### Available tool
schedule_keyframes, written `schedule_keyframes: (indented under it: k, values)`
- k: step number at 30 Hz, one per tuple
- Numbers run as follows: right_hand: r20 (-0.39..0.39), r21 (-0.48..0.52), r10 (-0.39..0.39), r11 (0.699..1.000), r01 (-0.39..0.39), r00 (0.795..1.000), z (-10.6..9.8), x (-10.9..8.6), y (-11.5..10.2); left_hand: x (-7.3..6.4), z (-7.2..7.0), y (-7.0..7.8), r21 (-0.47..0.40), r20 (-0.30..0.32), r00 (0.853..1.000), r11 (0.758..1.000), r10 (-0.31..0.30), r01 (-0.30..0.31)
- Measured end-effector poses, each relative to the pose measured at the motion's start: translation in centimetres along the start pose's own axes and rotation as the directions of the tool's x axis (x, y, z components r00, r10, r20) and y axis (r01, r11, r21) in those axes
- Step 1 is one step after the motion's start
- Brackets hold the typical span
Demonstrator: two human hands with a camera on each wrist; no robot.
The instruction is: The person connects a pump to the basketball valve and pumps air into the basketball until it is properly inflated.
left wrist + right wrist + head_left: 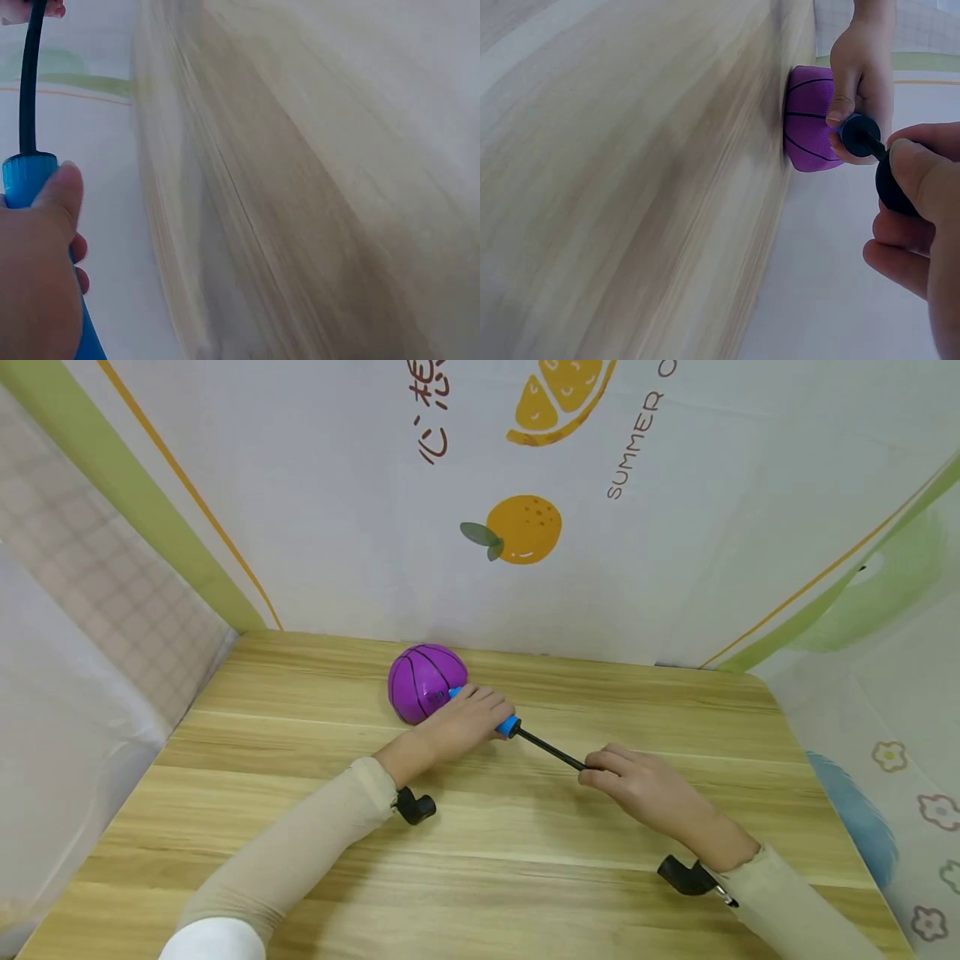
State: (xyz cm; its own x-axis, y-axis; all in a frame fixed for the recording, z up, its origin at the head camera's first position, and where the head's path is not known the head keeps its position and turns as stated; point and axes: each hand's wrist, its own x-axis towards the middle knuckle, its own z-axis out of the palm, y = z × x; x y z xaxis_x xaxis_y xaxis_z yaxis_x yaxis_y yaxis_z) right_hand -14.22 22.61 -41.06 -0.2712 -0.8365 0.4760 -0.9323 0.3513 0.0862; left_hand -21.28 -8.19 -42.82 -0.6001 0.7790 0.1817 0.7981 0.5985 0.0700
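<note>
A purple ball (422,683) with black basketball lines rests toward the back of the table, its shape partly sunken. Against its right side lies the blue barrel of a hand pump (509,726). My left hand (467,720) wraps round that barrel, thumb along it in the left wrist view. From the barrel a long black rod (551,749) extends to the right. My right hand (645,787) grips the rod's far end, where a black handle (895,187) shows between thumb and fingers in the right wrist view. The pump's tip at the ball is mostly hidden by my left hand.
The wooden table (480,877) reaches back to a white cloth (337,543) printed with oranges and lettering. Patterned curtains (900,760) hang at both sides. Black wrist mounts (415,807) stick out from both sleeves.
</note>
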Motion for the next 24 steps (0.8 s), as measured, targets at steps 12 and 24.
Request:
schedule_keyframes:
  k: [12, 24]
  values:
    - [0.032, -0.012, 0.028, 1.000, -0.027, 0.999, 1.8, 2.5, 0.9, 0.3, -0.5, 1.1, 0.063, 0.027, 0.999, 0.998, -0.016, 0.014]
    - [0.035, 0.008, 0.010, 1.000, -0.010, 0.999, 4.1, 5.6, 1.3, 0.1, -0.3, 1.3, 0.065, 0.037, 0.999, 0.998, -0.012, 0.009]
